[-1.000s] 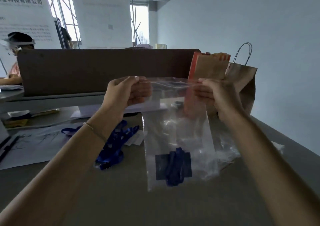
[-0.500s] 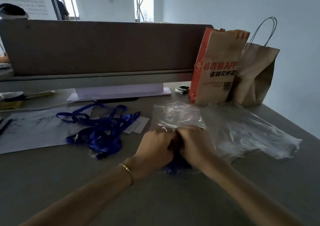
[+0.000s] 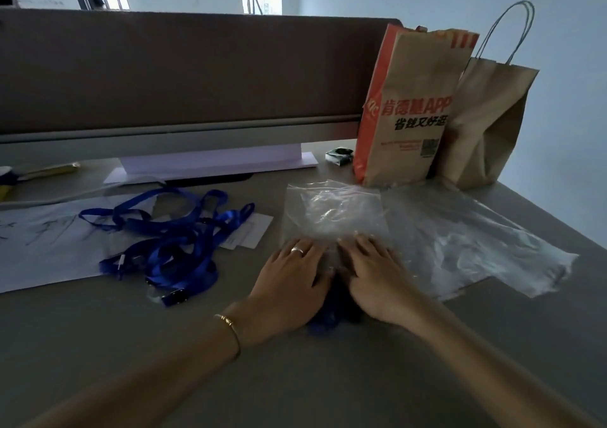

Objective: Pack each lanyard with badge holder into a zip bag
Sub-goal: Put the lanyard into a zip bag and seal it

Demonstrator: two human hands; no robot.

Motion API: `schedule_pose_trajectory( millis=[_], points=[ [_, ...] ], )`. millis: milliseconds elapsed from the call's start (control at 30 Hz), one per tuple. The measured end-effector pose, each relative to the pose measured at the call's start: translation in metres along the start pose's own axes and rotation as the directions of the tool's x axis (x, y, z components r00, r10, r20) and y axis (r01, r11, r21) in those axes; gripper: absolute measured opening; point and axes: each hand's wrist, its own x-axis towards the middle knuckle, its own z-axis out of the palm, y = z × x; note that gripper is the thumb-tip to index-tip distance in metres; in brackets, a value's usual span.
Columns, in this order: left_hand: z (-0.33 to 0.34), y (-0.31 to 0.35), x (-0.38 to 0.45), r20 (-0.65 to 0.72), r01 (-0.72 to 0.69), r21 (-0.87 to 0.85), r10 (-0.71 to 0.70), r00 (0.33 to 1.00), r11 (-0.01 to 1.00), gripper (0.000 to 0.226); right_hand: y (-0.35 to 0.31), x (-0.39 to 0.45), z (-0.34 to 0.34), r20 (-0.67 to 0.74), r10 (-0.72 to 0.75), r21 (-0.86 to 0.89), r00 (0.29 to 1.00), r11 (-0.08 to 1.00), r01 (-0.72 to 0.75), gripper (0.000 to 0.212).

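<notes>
Desk (image 3: 328, 378) grey, zip bag (image 3: 331, 214) under left hand (image 3: 289, 276), right hand (image 3: 374, 273); partition (image 3: 180, 69) behind

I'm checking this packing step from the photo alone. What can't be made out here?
- Head view: packed lanyard mostly hidden under left hand and right hand.
- Zip bag: whether its seal is closed, glare hides it.
- Pile of lanyards: count, tangled.
</notes>
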Motion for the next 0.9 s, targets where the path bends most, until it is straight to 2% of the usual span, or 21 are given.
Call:
schedule_pose_trajectory(
  millis=[67, 133, 233, 333, 433, 500, 600, 667, 767, 900],
  points=[
    [-0.012, 0.003, 0.01, -0.117, -0.037, -0.053, 0.031, 0.993, 0.998, 0.036, -0.005, 0.002, -0.015, -0.098, -0.038, -0.029, 0.994, 0.999, 0.036, 0.055],
    [-0.021, 0.005, 0.028, -0.202, -0.07, 0.001, 0.068, 0.977, 0.998, 0.028, -0.012, 0.009, -0.028, -0.2, -0.083, -0.066, 0.976, 0.995, 0.071, 0.046],
    [-0.025, 0.001, 0.062, -0.166, -0.069, 0.092, 0.083, 0.983, 0.993, 0.023, -0.021, 0.035, -0.04, -0.273, -0.137, -0.128, 0.952, 0.986, 0.105, 0.031],
    [-0.018, -0.01, 0.088, -0.084, -0.04, 0.119, 0.05, 0.995, 0.992, 0.02, -0.018, 0.062, -0.038, -0.237, -0.147, -0.268, 0.96, 0.96, 0.081, 0.026],
    [-0.006, -0.023, 0.098, -0.047, -0.053, 0.111, 0.059, 0.997, 0.992, 0.015, -0.006, 0.08, -0.018, -0.24, -0.151, -0.299, 0.959, 0.951, 0.075, 0.024],
    [0.002, -0.029, 0.1, -0.047, -0.048, 0.122, 0.054, 0.997, 0.991, 0.021, 0.003, 0.088, -0.005, -0.245, -0.107, -0.277, 0.964, 0.96, 0.036, 0.03],
    [0.004, -0.036, 0.105, -0.09, 0.047, 0.133, -0.035, 0.995, 0.99, 0.025, 0.013, 0.093, -0.002, -0.136, -0.003, -0.175, 0.991, 0.984, -0.021, 0.052],
    [0.001, -0.043, 0.115, -0.101, 0.135, 0.146, -0.121, 0.987, 0.98, 0.025, 0.017, 0.094, -0.005, -0.082, -0.001, -0.142, 0.997, 0.99, -0.01, 0.054],
    [-0.007, -0.054, 0.132, -0.123, 0.255, 0.163, -0.237, 0.964, 0.953, 0.03, 0.019, 0.096, -0.006, -0.082, -0.025, -0.141, 0.996, 0.99, 0.013, 0.054],
    [-0.015, -0.066, 0.15, -0.153, 0.338, 0.109, -0.32, 0.935, 0.935, 0.024, 0.021, 0.1, -0.01, -0.03, -0.019, -0.107, 0.999, 0.994, 0.015, 0.056]
  ],
)
